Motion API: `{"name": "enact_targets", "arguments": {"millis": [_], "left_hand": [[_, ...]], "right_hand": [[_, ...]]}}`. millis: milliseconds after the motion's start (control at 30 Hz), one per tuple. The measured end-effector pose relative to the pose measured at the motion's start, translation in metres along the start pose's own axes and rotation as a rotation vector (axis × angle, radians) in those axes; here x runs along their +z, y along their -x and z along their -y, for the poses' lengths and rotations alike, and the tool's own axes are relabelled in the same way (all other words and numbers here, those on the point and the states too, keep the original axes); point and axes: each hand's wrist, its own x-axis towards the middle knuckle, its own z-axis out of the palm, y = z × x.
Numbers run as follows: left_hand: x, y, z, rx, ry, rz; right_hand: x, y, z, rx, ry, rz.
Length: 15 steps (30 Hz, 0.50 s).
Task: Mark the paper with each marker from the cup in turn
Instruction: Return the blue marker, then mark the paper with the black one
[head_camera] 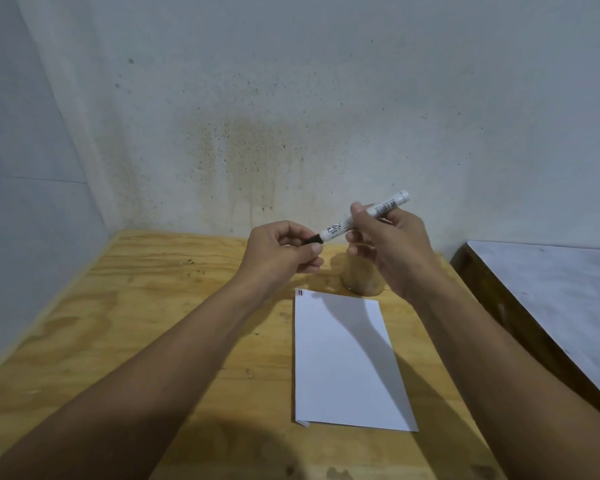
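marker (357, 217) | printed label and barcode-like lines | too small to read

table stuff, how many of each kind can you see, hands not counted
marker: 1, held above the table in both hands
cup: 1, clear, partly hidden behind the right hand
paper: 1, white sheet lying flat on the wooden table
total: 3

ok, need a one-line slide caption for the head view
Both hands hold a white marker above the paper: right hand grips the barrel, left hand pinches its black cap end.
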Motion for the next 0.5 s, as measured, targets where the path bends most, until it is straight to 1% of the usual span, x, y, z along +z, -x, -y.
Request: {"name": "enact_targets", "arguments": {"millis": [133,233,300,367,400,433,500], "left_hand": [[0.001,0.001,0.001,0.016,-0.091,0.026],[0.0,0.001,0.001,-0.014,-0.143,0.042],[-0.003,-0.003,-0.002,-0.103,-0.112,0.047],[-0.011,-0.008,-0.005,-0.263,-0.006,0.048],[-0.018,-0.009,-0.004,-0.33,0.003,0.06],[-0.026,-0.01,-0.001,-0.366,-0.066,0.069],[-0.039,-0.012,0.009,-0.328,-0.311,0.049]], "right_hand": [[-0.001,0.004,-0.01,0.036,0.023,0.075],[0.0,0.002,-0.013,0.019,0.054,0.065],[0.004,0.0,-0.014,-0.013,0.035,0.035],[0.002,-0.003,-0.014,-0.044,-0.015,-0.01],[-0.001,-0.004,-0.013,-0.064,-0.027,-0.025],[-0.005,-0.006,-0.014,-0.08,-0.028,-0.03],[-0.012,-0.007,-0.019,-0.082,0.011,-0.02]]}}
